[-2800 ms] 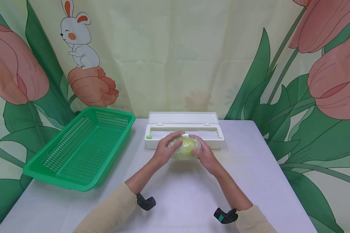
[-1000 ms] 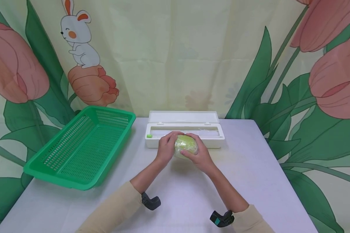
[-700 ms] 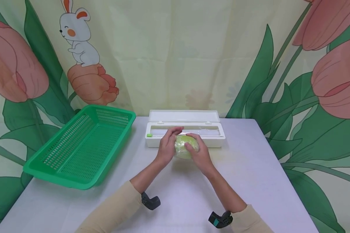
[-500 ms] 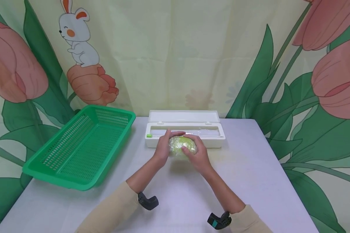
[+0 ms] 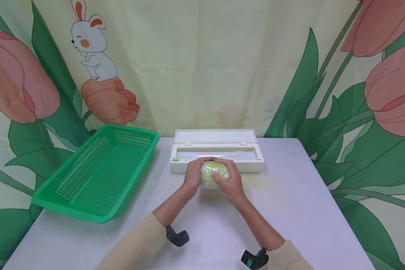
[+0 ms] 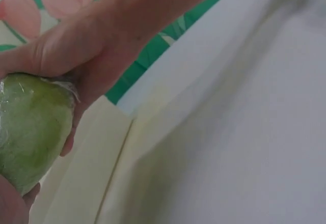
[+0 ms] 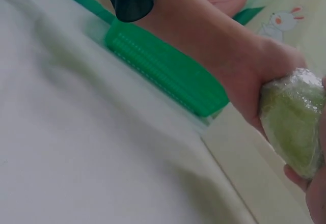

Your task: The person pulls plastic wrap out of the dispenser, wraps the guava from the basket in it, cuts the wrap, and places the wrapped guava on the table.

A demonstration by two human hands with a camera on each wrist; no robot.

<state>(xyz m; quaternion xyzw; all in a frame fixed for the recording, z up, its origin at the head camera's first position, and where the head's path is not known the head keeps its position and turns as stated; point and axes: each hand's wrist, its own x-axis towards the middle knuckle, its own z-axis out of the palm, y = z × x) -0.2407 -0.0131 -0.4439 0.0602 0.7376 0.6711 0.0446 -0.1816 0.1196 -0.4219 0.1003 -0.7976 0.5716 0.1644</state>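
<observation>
A rounded pale-green fruit (image 5: 212,173), wrapped in shiny cling film, is held just above the table between both hands; its exact kind is unclear. My left hand (image 5: 193,174) holds its left side, fingers curving over the top. The right hand (image 5: 233,184) grips the other side, its thumb pressed on the near face. Seen by the left wrist camera, the film bunches at the end of the fruit (image 6: 33,127) against the right palm. In the right wrist view, crinkled film covers the top of the fruit (image 7: 295,119). The underside is partly hidden.
Just behind the hands stands a white cling film dispenser (image 5: 222,167), lid raised, with a film roll inside and a green slider (image 5: 175,159) at its left. A green perforated basket (image 5: 98,180) sits at the table's left. A printed curtain (image 5: 202,67) hangs behind the white table (image 5: 283,202).
Both hands keep turning and pressing the wrapped fruit in place. Half a second ago the left hand's fingers stood higher; now they curve over its top. Basket and dispenser have stayed put.
</observation>
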